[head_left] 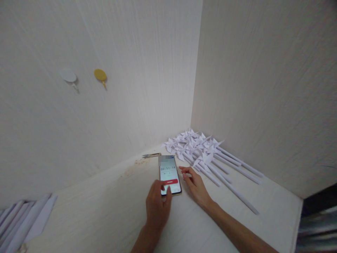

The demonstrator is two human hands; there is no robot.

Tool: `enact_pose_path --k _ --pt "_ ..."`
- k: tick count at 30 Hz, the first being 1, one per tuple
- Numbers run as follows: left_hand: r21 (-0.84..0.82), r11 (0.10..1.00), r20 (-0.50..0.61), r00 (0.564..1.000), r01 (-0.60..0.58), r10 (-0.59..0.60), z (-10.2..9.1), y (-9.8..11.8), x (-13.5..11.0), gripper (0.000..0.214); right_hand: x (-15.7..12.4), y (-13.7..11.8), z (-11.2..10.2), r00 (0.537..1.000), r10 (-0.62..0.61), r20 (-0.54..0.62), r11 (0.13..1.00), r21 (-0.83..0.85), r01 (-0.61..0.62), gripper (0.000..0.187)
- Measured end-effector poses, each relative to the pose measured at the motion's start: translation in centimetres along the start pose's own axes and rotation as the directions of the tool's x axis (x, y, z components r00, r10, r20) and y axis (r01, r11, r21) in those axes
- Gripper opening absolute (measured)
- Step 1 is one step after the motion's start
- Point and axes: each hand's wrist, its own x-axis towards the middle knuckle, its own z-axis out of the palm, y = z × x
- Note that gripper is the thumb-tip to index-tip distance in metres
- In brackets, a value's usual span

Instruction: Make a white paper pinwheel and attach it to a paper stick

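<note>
A smartphone lies flat on the white table, its screen lit with a timer and a red button. My left hand rests over the phone's lower end, thumb on the screen's bottom edge, fingers curled round the left side. My right hand lies just to the right of the phone, fingers stretched out and touching its right edge. Nothing is in the right hand.
A pile of white paper pinwheels on rolled paper sticks fills the table corner behind my right hand. Small scissors lie by the wall. Rolled and folded paper sits at the far left. Two wall hooks hang above.
</note>
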Motion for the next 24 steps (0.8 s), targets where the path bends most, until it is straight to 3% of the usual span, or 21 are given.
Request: enact_pose_path --k 1,2,3,4,5,7,11,15,19,24 --pt "-0.047 0.982 0.031 0.982 -0.185 0.187 0.1 1.1 -1.1 0.014 -0.2 -0.1 -0.3 1.000 -0.005 0.029 1.000 0.020 0.004 0.015" --pt "-0.076 0.932 0.050 0.932 -0.356 0.360 0.3 2.3 -2.1 0.016 -0.3 -0.1 -0.7 0.998 -0.014 0.067 1.000 0.020 0.013 0.018" --pt "-0.113 0.847 0.039 0.850 -0.519 0.526 0.7 3.6 -3.1 0.020 -0.3 -0.1 -0.9 0.995 -0.022 0.100 1.000 0.007 0.022 0.021" --pt "-0.155 0.730 0.006 0.738 -0.666 0.674 1.2 4.7 -3.9 0.024 -0.3 0.0 -1.2 0.992 -0.024 0.125 1.000 -0.007 0.025 0.023" --pt "-0.171 0.667 0.014 0.675 -0.725 0.738 1.7 5.7 -4.6 0.027 -0.3 0.0 -1.3 0.991 -0.018 0.130 1.000 -0.005 0.019 0.026" --pt "-0.217 0.606 0.054 0.611 -0.765 0.790 2.7 6.7 -5.4 0.029 -0.1 0.2 -1.5 0.991 -0.005 0.135 1.000 0.021 0.003 0.032" --pt "-0.255 0.602 0.135 0.588 -0.757 0.797 3.7 5.6 -5.3 0.029 0.3 0.3 -1.3 0.967 -0.041 0.253 0.999 0.020 0.037 0.039" --pt "-0.293 0.588 0.141 0.574 -0.754 0.807 3.5 4.6 -4.9 0.029 0.5 0.2 -1.1 0.938 -0.082 0.337 0.989 -0.085 0.117 0.041" --pt "-0.328 0.556 0.257 0.494 -0.764 0.831 2.9 5.3 -4.7 0.029 0.6 0.2 -1.0 0.930 -0.075 0.361 0.977 -0.158 0.140 0.042" --pt "-0.345 0.574 0.318 0.483 -0.743 0.816 2.4 5.7 -4.5 0.028 0.6 0.3 -0.9 0.933 -0.076 0.351 0.976 -0.167 0.143 0.041"
